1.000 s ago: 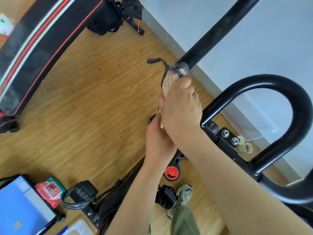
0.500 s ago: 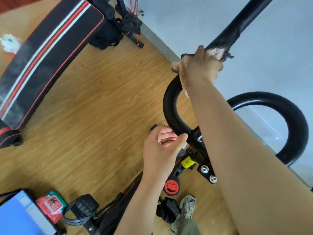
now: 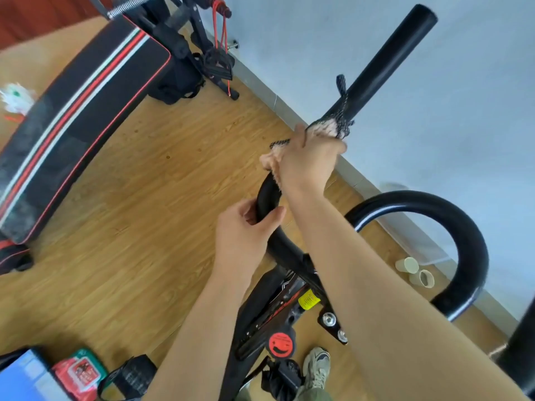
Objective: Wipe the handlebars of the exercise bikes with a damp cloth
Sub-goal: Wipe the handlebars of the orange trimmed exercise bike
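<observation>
The exercise bike's black left handlebar [image 3: 385, 68] rises from a curved bend toward the upper right. My right hand [image 3: 307, 163] is clamped around it just above the bend, with a pinkish cloth edged in black mesh [image 3: 333, 125] wrapped between palm and bar. A loose mesh tail sticks up along the bar. Lower down, my left hand [image 3: 246, 233] grips the curved part of the same bar bare. The right handlebar loop [image 3: 451, 224] arcs at the right, untouched.
A black padded bench with red and white stripes [image 3: 75, 117] lies on the wood floor at the left. Red resistance bands [image 3: 220, 59] hang by the wall. Two small cups [image 3: 417, 270] stand near the skirting. A red-green packet [image 3: 78, 371] and my shoe [image 3: 315, 366] are below.
My right hand has slid the cloth up from the bend onto the straight part of the left handlebar. My left hand moved from near the stem up to the bar's curve.
</observation>
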